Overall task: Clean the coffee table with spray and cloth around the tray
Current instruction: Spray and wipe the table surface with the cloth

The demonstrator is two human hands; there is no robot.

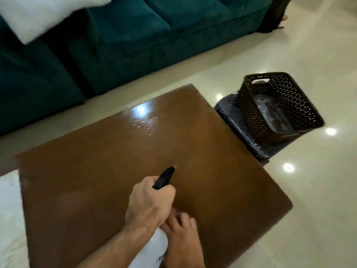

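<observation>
The spray bottle [152, 246] is white with a black nozzle [164, 177], and it is held over the brown counter [108, 171]. The left hand [149, 202] is wrapped tight around the neck of the bottle, with fingers curled at the trigger, so the nozzle points ahead and down at the wood. That aim makes sense, because the spray should land on the top that needs wiping. The right hand [181, 240] sits just beside the left one, low on the bottle's side, and seems to steady it; it is blurry, so I cannot tell how tightly it holds. There is dark writing on the bottle, but it is too small and cut off to read. Ahead of the hands, a wet, shiny patch [146, 122] shows on the counter. Farther ahead and to the right, a dark woven basket [278, 107] rests off the counter on a dark stool. No cloth or tray can be seen for sure. A teal sofa [116, 45] stands far ahead.
</observation>
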